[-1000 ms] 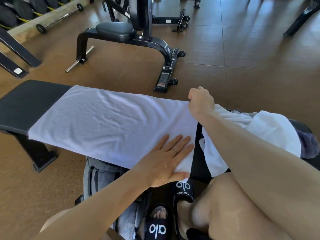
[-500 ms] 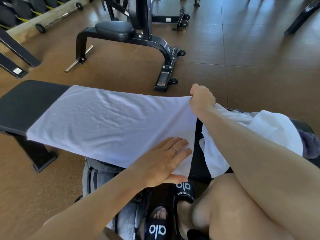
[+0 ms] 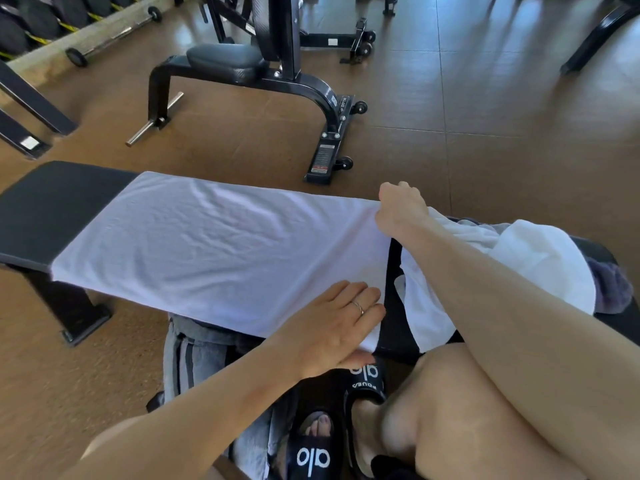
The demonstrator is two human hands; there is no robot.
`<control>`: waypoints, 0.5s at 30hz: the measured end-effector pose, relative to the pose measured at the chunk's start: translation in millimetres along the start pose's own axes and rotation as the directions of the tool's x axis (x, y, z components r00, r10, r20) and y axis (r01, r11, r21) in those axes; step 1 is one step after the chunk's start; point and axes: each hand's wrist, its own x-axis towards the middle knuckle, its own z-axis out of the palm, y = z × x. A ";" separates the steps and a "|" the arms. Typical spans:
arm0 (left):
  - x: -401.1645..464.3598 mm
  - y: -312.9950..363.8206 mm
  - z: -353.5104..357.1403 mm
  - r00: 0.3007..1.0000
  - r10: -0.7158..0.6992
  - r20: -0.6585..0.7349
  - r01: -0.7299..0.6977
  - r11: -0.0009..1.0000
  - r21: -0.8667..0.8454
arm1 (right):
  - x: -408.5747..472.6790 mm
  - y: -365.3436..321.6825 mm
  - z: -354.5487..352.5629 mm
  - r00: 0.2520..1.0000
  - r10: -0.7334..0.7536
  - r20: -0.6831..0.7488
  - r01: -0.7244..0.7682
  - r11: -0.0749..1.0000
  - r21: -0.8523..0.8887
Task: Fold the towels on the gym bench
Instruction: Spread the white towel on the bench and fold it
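A white towel [image 3: 214, 251] lies spread flat along the black gym bench [image 3: 59, 209], its near edge hanging a little over the bench's front. My right hand [image 3: 401, 209] is closed on the towel's far right corner, which is lifted slightly. My left hand [image 3: 332, 323] lies flat, fingers together, on the near right corner; its thumb sits under the towel's edge. To the right on the bench sits a rumpled pile of white towels [image 3: 540, 258] with a dark purple-grey one [image 3: 609, 289] beneath. My right forearm crosses over that pile.
A grey striped towel [image 3: 187, 362] hangs below the bench by my knees. My feet in black slides [image 3: 311, 452] are under the bench. Behind stands a black weight bench machine [image 3: 277, 77], and dumbbells [image 3: 31, 19] line the far left. Brown floor surrounds the bench.
My right hand has tightened on the far right corner and raised it slightly. My left hand slid a little toward the towel's near right corner.
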 end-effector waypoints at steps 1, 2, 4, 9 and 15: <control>-0.3 -0.3 -3.9 0.999 0.034 -0.026 -0.034 0.999 0.007 | -3.2 -0.1 -1.1 1.000 -0.005 0.027 0.005 1.000 -0.007; -0.7 -0.1 -6.9 0.996 0.075 -0.040 -0.075 0.997 0.016 | -6.0 -0.9 -2.8 0.999 -0.011 0.051 0.012 1.000 -0.019; -0.8 3.0 -8.3 0.990 0.135 -0.040 -0.134 0.991 0.027 | -10.3 -3.3 -5.1 0.997 -0.025 0.080 0.027 0.999 -0.023; -2.3 9.0 -8.0 0.989 0.130 -0.070 -0.133 0.991 -0.033 | -18.0 -11.7 -5.0 0.987 0.000 0.160 0.009 0.998 -0.057; -5.8 15.1 -9.8 0.999 0.002 -0.043 -0.012 0.968 -0.249 | -23.1 -13.8 -0.8 0.975 0.031 0.222 -0.011 0.995 -0.095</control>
